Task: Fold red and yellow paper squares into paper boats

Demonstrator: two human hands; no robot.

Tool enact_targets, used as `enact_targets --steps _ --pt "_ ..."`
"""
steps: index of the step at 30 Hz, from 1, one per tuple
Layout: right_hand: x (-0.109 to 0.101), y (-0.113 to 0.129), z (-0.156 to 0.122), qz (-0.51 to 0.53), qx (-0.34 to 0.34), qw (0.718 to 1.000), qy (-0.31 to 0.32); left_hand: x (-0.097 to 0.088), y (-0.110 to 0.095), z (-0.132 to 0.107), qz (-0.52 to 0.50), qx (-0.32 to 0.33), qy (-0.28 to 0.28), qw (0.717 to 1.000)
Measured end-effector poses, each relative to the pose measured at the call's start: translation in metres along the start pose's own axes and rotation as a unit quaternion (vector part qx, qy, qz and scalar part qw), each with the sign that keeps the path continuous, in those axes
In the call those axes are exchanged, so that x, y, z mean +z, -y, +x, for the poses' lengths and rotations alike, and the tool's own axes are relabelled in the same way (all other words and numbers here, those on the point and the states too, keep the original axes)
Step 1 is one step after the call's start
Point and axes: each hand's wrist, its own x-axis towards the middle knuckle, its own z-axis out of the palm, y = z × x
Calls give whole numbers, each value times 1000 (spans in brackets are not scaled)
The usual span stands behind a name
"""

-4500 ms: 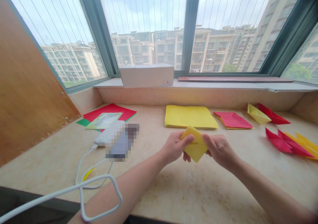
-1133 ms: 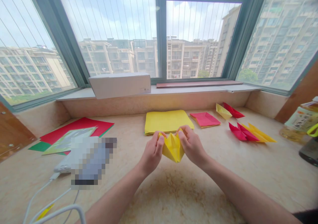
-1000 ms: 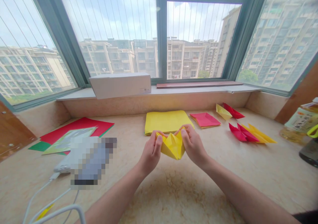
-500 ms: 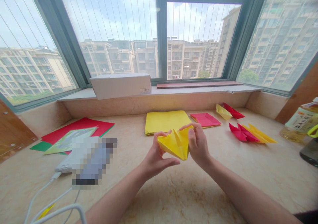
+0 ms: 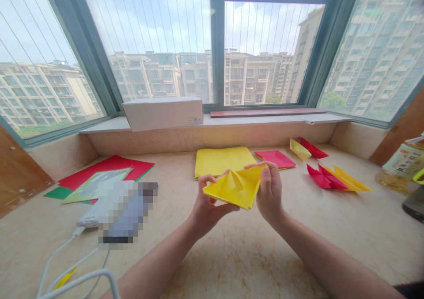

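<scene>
A folded sheet of yellow origami paper [image 5: 236,187] is held up above the table between my two hands. My left hand [image 5: 210,208] grips its left corner, with the fingers behind and the thumb along the lower edge. At the upper right corner, my right hand [image 5: 270,193] pinches the paper between thumb and fingers. Creases fan out from a raised peak in the middle of the paper. Behind it lies a stack of yellow paper [image 5: 221,160], with a pink-red folded paper stack [image 5: 275,159] to its right.
Folded paper boats [image 5: 300,149] and red and yellow folded pieces [image 5: 326,176] lie at the right, near a bottle [image 5: 400,166]. Red sheets [image 5: 109,168], a white power bank [image 5: 88,217], a blurred phone-like object [image 5: 124,221] and cables [image 5: 111,277] are at the left. A white box [image 5: 162,114] stands on the sill.
The yellow paper has been pulled wider, its left and right corners now farther apart. My right hand has moved slightly right and my left hand slightly left.
</scene>
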Motion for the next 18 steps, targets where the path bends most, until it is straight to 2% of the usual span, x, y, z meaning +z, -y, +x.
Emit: enact_targets --steps 5,8,10,12,14,18 --pt "-1 -5 3 39 13 999 34 -2 5 2 -15 26 -21 999" --pt "-4 -8 6 80 23 986 142 -1 0 5 -35 33 -41 998" --pt "-5 -8 7 97 29 966 236 0 -5 7 -44 36 -61 996" --pt "-6 -10 7 99 31 950 294 0 -9 9 -51 43 -72 995" --pt "-7 -11 7 90 30 947 305 -3 -9 11 -57 49 -64 995" --pt "-7 -16 6 73 28 956 283 -9 0 12 -71 64 -40 995"
